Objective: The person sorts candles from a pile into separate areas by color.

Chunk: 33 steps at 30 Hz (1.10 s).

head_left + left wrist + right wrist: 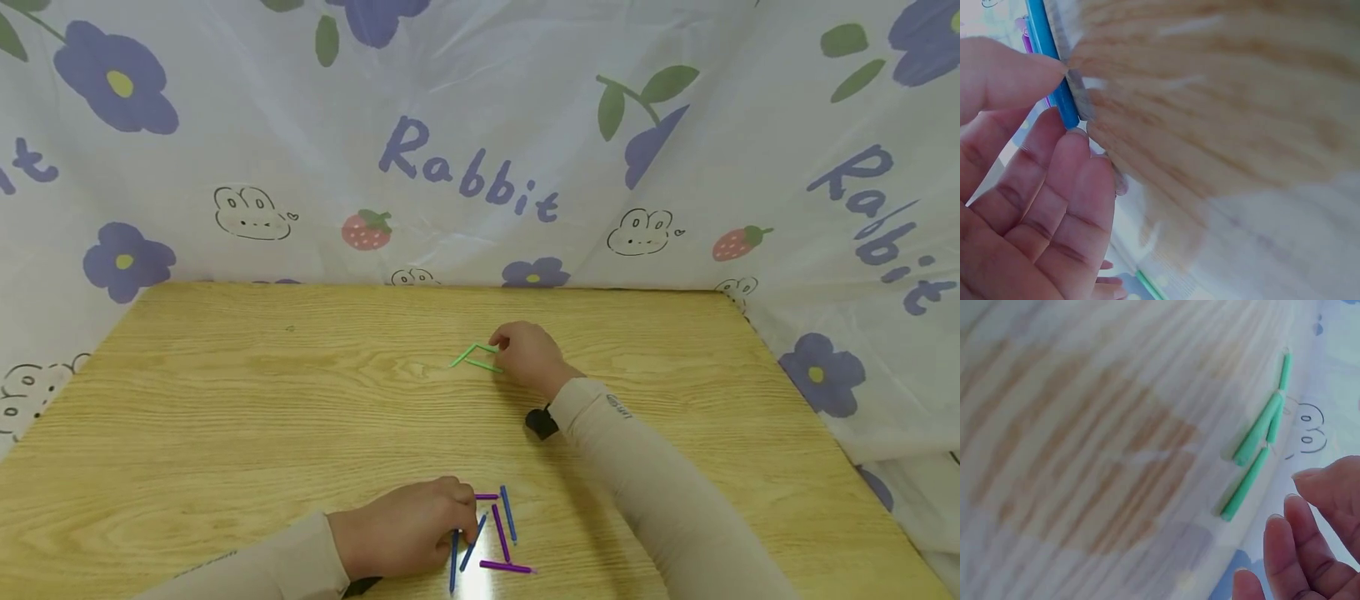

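My left hand [420, 525] is low in the head view, over a group of thin sticks. In the left wrist view its thumb and fingertips pinch a blue stick [1050, 59] near one end. Just right of that hand lie a purple stick [501, 533] and a second blue stick [508, 515]. Farther back on the table, my right hand [528, 358] hovers beside three green sticks [462, 356]. They form an angled shape with two branches off one longer line. Between the right thumb and fingers [1282, 544] there is nothing in the right wrist view.
Another purple stick [507, 567] lies near the front of the wooden table [262, 425]. A white printed cloth [480, 100] hangs behind the table and along its sides. Each wrist wears a black device, such as the right one [542, 422].
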Available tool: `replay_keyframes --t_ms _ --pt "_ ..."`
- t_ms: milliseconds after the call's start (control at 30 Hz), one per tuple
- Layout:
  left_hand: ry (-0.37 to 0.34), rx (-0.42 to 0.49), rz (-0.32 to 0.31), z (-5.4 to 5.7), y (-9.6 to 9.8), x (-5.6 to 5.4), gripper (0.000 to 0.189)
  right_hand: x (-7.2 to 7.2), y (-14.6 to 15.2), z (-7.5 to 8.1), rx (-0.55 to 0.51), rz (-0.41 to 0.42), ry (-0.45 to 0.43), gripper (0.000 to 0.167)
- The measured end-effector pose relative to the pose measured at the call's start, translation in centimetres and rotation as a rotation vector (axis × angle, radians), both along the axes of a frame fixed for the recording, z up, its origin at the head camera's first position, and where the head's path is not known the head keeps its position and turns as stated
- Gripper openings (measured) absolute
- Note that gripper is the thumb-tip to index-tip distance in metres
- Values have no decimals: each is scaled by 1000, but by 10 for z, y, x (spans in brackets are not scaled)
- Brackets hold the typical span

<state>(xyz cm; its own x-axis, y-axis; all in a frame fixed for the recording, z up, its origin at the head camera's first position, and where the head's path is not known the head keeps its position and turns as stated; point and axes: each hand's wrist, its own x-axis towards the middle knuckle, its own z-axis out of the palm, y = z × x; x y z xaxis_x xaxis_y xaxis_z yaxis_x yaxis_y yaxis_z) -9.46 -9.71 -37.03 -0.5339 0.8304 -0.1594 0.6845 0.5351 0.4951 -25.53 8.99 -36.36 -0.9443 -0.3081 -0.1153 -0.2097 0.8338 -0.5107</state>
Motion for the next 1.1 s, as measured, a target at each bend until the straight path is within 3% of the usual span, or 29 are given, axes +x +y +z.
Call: replay_keyframes --t_ms 200,500,1100 --pt "27 20 -17 0 -1 0 28 -1 9 -2 -89 -34 -13 33" --pt "38 25 -31 0 -1 1 26 3 25 -2 -113 -31 9 26" --pt "47 28 -58 0 -3 0 26 24 43 -7 -117 -26 -11 23"
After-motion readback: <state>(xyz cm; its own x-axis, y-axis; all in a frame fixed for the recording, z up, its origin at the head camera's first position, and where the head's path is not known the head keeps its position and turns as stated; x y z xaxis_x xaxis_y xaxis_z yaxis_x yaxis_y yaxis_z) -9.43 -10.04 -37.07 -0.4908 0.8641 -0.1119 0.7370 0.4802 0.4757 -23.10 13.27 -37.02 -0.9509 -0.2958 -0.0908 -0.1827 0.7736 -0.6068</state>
